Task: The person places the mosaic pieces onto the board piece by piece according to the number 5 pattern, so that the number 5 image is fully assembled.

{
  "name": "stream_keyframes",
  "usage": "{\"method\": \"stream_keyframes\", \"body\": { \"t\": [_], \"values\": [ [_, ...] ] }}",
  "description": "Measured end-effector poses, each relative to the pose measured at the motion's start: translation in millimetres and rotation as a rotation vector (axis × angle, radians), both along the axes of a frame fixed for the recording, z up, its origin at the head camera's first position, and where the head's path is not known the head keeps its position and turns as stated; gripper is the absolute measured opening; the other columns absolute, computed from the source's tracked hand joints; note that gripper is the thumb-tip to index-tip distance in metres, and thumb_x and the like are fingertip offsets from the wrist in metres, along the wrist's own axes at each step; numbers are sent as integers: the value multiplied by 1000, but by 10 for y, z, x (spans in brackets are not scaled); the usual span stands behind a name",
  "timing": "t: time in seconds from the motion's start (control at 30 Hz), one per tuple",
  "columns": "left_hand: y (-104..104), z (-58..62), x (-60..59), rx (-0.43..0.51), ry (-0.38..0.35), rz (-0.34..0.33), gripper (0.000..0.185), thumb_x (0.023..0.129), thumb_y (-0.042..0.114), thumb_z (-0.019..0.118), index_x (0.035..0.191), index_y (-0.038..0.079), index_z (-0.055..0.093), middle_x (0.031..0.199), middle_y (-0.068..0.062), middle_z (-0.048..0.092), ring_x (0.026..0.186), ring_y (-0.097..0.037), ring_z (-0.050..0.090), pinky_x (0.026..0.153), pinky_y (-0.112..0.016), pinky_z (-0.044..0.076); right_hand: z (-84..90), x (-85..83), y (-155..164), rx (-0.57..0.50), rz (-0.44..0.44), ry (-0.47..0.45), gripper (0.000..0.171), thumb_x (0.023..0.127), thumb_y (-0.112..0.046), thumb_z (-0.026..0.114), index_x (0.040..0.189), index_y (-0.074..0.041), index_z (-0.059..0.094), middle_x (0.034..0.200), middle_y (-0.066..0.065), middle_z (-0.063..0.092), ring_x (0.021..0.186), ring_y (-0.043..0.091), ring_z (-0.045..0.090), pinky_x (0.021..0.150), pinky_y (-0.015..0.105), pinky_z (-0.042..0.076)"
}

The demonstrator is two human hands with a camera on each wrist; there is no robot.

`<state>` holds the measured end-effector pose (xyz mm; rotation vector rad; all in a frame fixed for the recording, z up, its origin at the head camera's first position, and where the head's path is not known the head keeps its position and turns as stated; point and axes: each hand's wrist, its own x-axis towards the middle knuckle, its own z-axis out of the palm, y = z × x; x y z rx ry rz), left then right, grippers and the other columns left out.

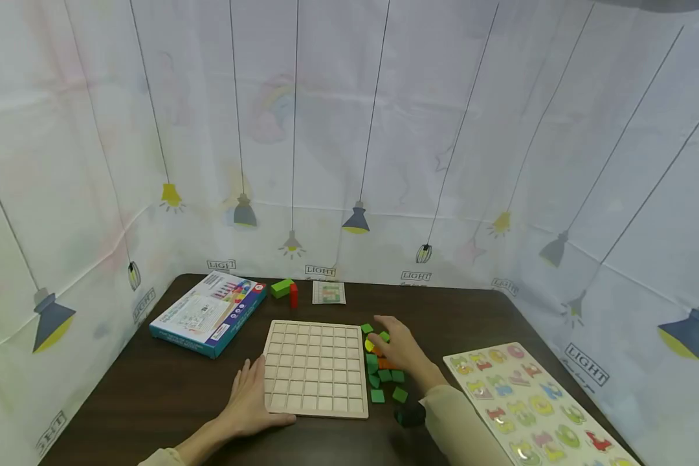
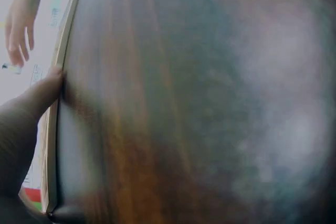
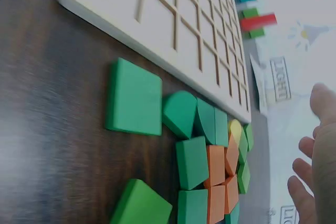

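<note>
A wooden grid board (image 1: pixel 316 369) with rows of square recesses lies on the table. My left hand (image 1: pixel 249 402) rests at its near-left corner, fingers along the left side and thumb at the front edge; in the left wrist view the thumb (image 2: pixel 50 90) meets the board's edge. My right hand (image 1: pixel 400 346) is above a group of small blocks right of the board, fingers spread and holding nothing. Among them are a green square block (image 3: pixel 135 98), a rounded green block (image 3: pixel 179 114), orange blocks (image 3: pixel 215 165) and a yellow block (image 3: pixel 234 129).
A game box (image 1: pixel 210 314) lies at the back left. Near it are a light green block (image 1: pixel 281 288), a red block (image 1: pixel 294 296) and a printed pattern card (image 1: pixel 329 292). A puzzle board with colourful pieces (image 1: pixel 521 395) lies at the right edge. Curtains surround the table.
</note>
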<state>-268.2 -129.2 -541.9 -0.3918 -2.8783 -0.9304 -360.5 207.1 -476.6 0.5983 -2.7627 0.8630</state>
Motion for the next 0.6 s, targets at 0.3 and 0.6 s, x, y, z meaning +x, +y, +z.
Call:
{"method": "stream_keyframes", "body": {
  "t": [0.3, 0.6],
  "values": [
    [120, -15, -33, -31, 26, 79, 135, 58, 81, 64, 145, -12, 16, 147, -32, 22, 138, -48, 8, 106, -62, 6, -185, -289, 45, -44, -125, -24, 40, 92, -15, 63, 127, 1, 55, 116, 15, 60, 109, 33, 55, 89, 49, 45],
    [181, 16, -117, -47, 11, 108, 135, 58, 81, 65, 144, -11, 19, 147, -31, 23, 138, -47, 9, 105, -64, 4, -236, -533, -71, -48, -163, -44, 32, 89, -8, 63, 119, 3, 60, 110, 16, 61, 103, 34, 57, 83, 47, 49]
  ]
}}
